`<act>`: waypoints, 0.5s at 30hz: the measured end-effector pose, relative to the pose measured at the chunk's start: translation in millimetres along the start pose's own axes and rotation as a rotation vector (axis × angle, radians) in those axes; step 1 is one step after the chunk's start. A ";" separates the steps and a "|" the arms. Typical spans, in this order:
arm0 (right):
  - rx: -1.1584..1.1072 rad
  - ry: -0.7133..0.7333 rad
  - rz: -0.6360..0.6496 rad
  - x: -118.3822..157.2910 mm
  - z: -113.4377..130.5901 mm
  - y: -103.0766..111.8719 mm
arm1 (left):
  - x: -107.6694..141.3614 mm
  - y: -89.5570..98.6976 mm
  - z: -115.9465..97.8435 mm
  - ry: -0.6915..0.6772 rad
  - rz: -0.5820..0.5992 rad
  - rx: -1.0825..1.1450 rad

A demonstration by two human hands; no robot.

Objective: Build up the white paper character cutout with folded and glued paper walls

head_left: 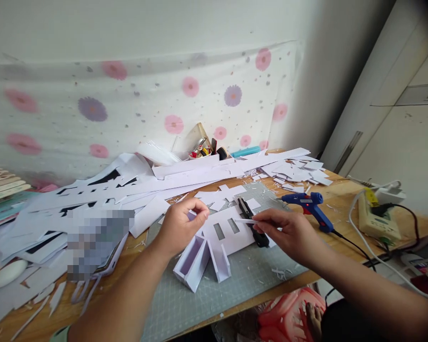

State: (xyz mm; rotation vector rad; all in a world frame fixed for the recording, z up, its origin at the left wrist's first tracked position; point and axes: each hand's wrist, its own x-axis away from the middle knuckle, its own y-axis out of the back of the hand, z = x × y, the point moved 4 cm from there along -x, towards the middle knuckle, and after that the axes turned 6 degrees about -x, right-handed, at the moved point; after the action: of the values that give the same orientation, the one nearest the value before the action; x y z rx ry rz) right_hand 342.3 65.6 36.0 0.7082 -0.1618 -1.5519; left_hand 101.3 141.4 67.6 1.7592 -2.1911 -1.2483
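My right hand point(285, 232) pinches a thin strip of white board point(245, 221) between thumb and fingers, its free end pointing left. My left hand point(187, 223) is closed, thumb and index fingertip together; whether anything small is between them is hidden. Just below it, an open-topped white box point(191, 261) and a narrow white channel-shaped piece point(219, 261) stand on the grey cutting mat point(174, 313). Beyond them lies a flat white panel point(235, 242) with two rectangular cut-outs. A black utility knife point(258, 235) rests across that panel, close to my right fingertips.
A blue hot glue gun point(308, 204) with a lit red light lies at right, its cord running toward a power strip point(378, 218). Cut white sheets point(103, 190) cover the left and back. Scraps point(292, 171) heap at back right; a phone-like object point(103, 242) sits left.
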 end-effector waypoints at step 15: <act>0.548 -0.179 0.263 -4.8 -66.0 65.7 | -32.3 37.1 99.5 0.299 -0.332 -0.231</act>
State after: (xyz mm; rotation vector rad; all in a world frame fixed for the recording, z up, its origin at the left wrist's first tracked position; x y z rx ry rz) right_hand 432.4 81.9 18.5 0.9287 -0.8053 -1.3194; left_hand 32.3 222.9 37.5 2.1053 -1.5760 -1.1439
